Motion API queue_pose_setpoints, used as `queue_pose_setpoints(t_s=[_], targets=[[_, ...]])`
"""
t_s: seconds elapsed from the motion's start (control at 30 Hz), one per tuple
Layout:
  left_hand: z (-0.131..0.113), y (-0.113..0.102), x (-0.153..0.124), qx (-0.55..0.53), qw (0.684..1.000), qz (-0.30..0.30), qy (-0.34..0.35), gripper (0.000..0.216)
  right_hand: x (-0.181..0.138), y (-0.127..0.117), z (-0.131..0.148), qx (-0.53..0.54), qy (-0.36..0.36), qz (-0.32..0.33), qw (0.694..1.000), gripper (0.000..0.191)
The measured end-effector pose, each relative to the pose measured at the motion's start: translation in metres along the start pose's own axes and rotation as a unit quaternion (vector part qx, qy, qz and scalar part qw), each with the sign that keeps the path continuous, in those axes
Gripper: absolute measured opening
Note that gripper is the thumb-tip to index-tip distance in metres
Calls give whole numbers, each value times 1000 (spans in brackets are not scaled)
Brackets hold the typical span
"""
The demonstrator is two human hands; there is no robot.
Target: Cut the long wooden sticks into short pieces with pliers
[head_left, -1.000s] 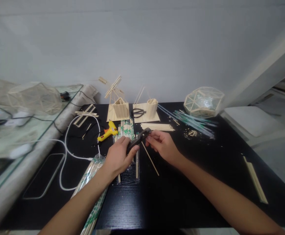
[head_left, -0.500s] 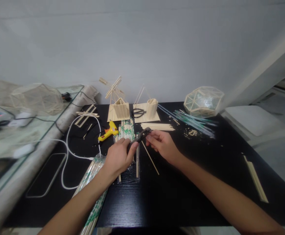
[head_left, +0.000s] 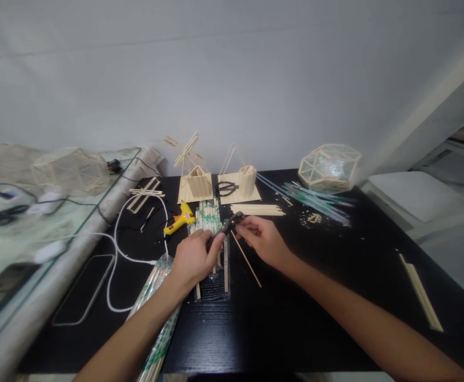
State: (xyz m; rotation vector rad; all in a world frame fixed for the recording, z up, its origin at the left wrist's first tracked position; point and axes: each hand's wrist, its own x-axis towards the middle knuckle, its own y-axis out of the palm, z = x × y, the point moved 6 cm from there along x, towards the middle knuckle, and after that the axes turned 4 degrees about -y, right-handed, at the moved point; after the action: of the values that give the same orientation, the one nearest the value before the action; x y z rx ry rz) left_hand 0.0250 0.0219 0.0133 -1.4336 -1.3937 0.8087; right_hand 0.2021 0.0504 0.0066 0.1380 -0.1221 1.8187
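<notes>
In the middle of the head view, my left hand (head_left: pixel 194 255) is closed around dark-handled pliers (head_left: pixel 229 225), their head pointing up and to the right. My right hand (head_left: pixel 264 240) is at the pliers' head with thumb and fingers pinched together; what lies between them is too small to make out. A thin wooden stick (head_left: pixel 247 260) slants down and right below the hands. Under and behind my left hand is a clear-and-green packet of wooden sticks (head_left: pixel 208 213). A yellow glue gun (head_left: pixel 180 218) lies just left of it.
Behind stand a stick windmill model (head_left: pixel 199 183) and a round stick cup (head_left: pixel 248 179) on its base, with black scissors (head_left: pixel 226 188) beside it. Loose sticks (head_left: pixel 257 210), plastic wrappers (head_left: pixel 315 201) and a faceted stick frame (head_left: pixel 329 167) are to the right. A white cable (head_left: pixel 116 244) loops at left.
The view has shifted slightly, so the tabletop things appear a little lower and the left side further right. Both hands keep nearly the same pose at the pliers.
</notes>
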Motion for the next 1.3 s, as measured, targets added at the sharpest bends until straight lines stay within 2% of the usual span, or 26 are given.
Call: queue_pose_setpoints(t_s=[0.5,0.8,0.97,1.1,1.2,1.3], targets=[[3,1,2,2,1000,-11,-7,55,0,1,0,-14,-13,-4,1000,25],[2,0,1,5,1000,-22,14,50,-1,2,9,14,-22,23,999,32],[3,-1,1,-33,999,-16,34,46,-1,5,7,59,21,55,997,35],[4,-3,1,-64,996,-11,64,43,0,8,5,105,59,106,987,35],[5,-4,1,-95,992,-9,86,42,0,9,4,131,71,143,978,36],[5,-4,1,-114,989,-4,100,42,0,9,4,136,71,151,976,36]])
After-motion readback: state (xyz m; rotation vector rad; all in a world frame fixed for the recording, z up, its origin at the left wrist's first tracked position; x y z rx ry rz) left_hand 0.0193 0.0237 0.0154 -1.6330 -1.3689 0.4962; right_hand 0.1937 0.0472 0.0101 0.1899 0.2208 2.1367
